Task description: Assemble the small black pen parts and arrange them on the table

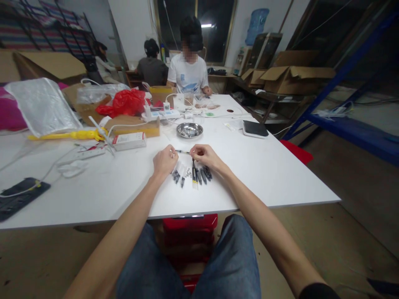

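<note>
A thin pen refill (pixel 183 151), dark along its length, spans the gap between my two hands above the table. My left hand (pixel 164 161) pinches its left end, and my right hand (pixel 206 156) has the other end between thumb and fingers. Below my hands lie pen parts in loose groups. Clear pen barrels with dark ends (pixel 179 174) are on the left, beside some tiny pale pieces (pixel 188 172). Refills with yellow bands (pixel 195 176) lie in the middle. Black pen parts (pixel 204 174) fan out under my right hand, which partly covers them.
A shiny metal bowl (pixel 189 130) stands just beyond my hands. To the left are a small white box (pixel 129 141), a power strip (pixel 165 113), a red plastic bag (pixel 124 103) and cables. A black-topped device (pixel 254 128) lies right. A person (pixel 187 74) sits opposite.
</note>
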`<state>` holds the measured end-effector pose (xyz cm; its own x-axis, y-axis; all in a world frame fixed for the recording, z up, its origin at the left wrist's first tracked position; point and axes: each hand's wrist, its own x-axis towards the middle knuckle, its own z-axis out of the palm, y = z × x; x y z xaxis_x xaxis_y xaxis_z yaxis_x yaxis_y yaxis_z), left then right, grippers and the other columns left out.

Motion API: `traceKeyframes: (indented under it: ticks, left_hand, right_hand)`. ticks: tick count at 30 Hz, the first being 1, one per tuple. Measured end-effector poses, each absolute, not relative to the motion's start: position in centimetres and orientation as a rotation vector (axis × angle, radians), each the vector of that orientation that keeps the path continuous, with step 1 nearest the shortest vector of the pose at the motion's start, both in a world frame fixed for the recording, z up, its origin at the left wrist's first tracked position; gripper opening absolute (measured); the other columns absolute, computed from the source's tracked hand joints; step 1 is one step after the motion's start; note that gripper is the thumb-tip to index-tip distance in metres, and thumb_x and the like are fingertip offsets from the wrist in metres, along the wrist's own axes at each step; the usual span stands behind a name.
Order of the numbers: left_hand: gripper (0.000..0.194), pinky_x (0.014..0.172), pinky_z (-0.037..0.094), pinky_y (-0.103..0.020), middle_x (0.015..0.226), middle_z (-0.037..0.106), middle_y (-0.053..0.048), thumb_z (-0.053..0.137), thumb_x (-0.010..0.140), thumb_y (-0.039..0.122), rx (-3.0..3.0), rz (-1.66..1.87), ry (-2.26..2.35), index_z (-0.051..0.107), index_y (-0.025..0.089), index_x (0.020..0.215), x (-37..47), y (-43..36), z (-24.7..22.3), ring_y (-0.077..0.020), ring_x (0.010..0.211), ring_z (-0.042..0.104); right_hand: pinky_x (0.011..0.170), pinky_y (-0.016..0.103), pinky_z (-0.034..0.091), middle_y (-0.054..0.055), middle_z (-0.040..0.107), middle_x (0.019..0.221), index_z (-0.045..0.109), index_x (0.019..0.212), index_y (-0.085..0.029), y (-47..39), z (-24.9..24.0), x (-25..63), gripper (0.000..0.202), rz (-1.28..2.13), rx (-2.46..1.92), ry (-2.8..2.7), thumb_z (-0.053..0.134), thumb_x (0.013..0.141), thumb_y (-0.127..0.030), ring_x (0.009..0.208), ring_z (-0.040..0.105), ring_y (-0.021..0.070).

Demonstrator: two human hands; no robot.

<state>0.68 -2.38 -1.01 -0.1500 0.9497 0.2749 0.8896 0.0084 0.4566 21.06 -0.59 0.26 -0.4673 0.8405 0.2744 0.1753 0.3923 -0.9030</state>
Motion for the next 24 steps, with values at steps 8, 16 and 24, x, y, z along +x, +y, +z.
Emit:
traceKeyframes:
  ticks: [8,16,24]
  left_hand:
    - [0.011,0.070,0.040,-0.031,0.081,0.073,-0.001,0.056,0.086,0.028,2.034,0.709,2.063,0.064,0.026,0.093,0.8,-2.5,-1.1,-0.0236,0.087,0.068]
    - [0.012,0.068,0.040,-0.031,0.084,0.073,-0.003,0.055,0.087,0.027,2.085,0.691,2.072,0.063,0.026,0.095,0.7,-2.4,-1.6,-0.0245,0.087,0.068]
    - [0.017,0.072,0.044,-0.031,0.090,0.075,-0.005,0.053,0.092,0.028,2.118,0.682,2.096,0.067,0.025,0.100,1.0,-2.7,-1.5,-0.0243,0.089,0.070]
  right_hand:
    - [0.064,0.023,0.039,-0.002,0.060,0.068,0.068,0.080,-0.013,-1.8,0.8,20.7,0.015,0.975,-0.934,-2.092,0.056,0.072,-0.014,0.064,0.050,0.0103]
    - [0.060,0.025,0.030,-0.004,0.049,0.058,0.063,0.067,-0.014,-1.7,0.2,20.7,0.021,0.863,-1.022,-2.245,0.061,0.084,-0.025,0.059,0.039,0.0090]
    - [0.059,0.026,0.026,-0.004,0.044,0.057,0.057,0.061,-0.016,-1.6,0.2,21.0,0.037,0.791,-1.016,-2.249,0.059,0.090,-0.039,0.059,0.036,0.0098]
